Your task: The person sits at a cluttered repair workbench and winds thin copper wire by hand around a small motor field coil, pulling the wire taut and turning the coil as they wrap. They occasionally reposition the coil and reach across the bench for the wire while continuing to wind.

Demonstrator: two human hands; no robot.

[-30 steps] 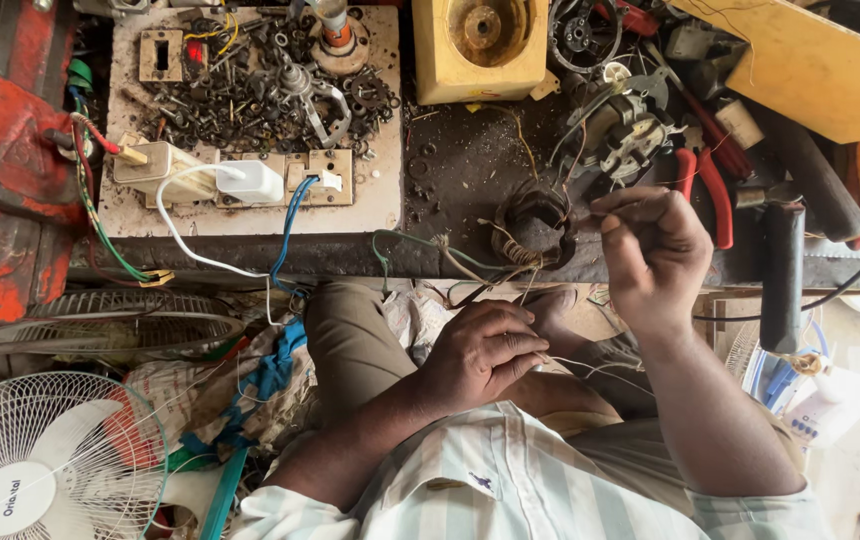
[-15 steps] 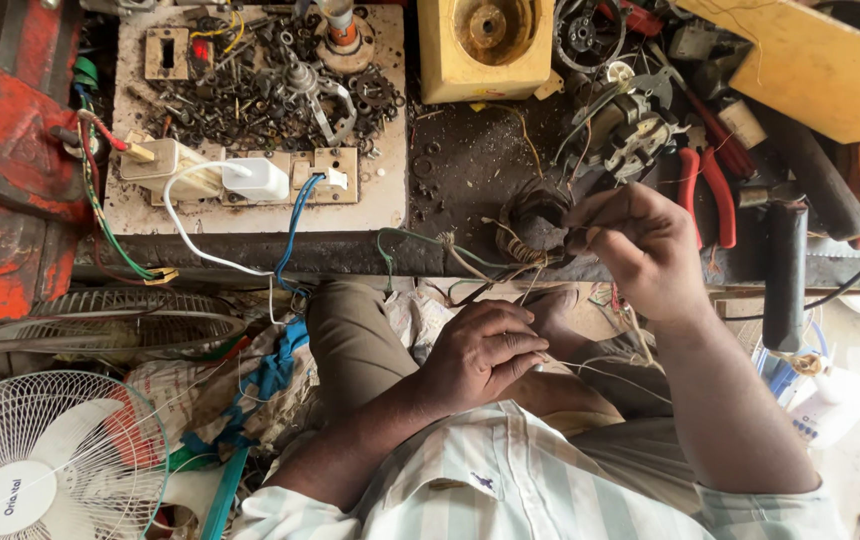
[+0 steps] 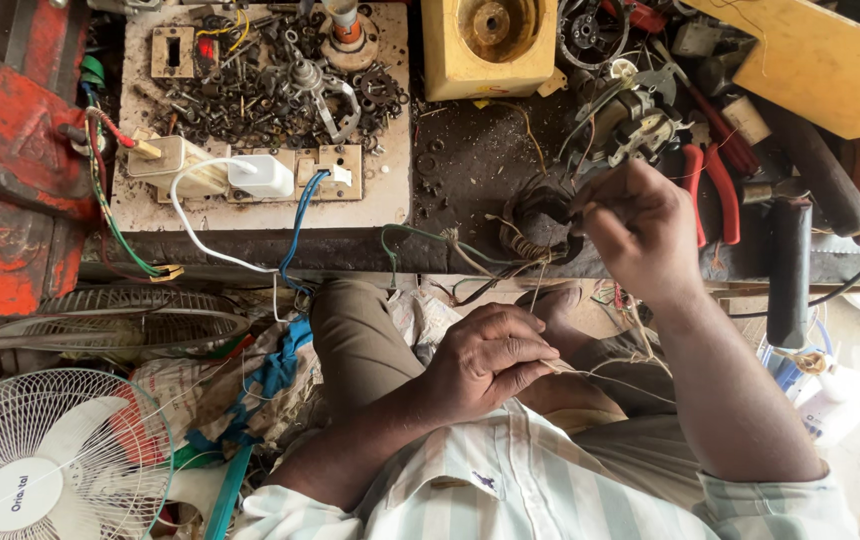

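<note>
My right hand (image 3: 642,232) is raised at the workbench edge, its fingertips pinched on a thin pale wire beside a dark motor winding coil (image 3: 538,226). Loose wire ends trail from the coil over the bench edge (image 3: 250,250). My left hand (image 3: 488,362) rests lower, over my lap, with its fingers closed on thin wire strands (image 3: 600,375) that run toward my right forearm. Both arms wear pale striped sleeves.
A white board (image 3: 390,190) carries switches, sockets, a white plug and a heap of dark screws. A yellow block (image 3: 490,45), red-handled pliers (image 3: 710,190) and motor parts lie behind the coil. A red machine (image 3: 10,150) and white fans (image 3: 40,460) stand at the left.
My right hand has shifted slightly up and toward the coil, and its fingers have drawn together on the wire. My left hand has stayed in place.
</note>
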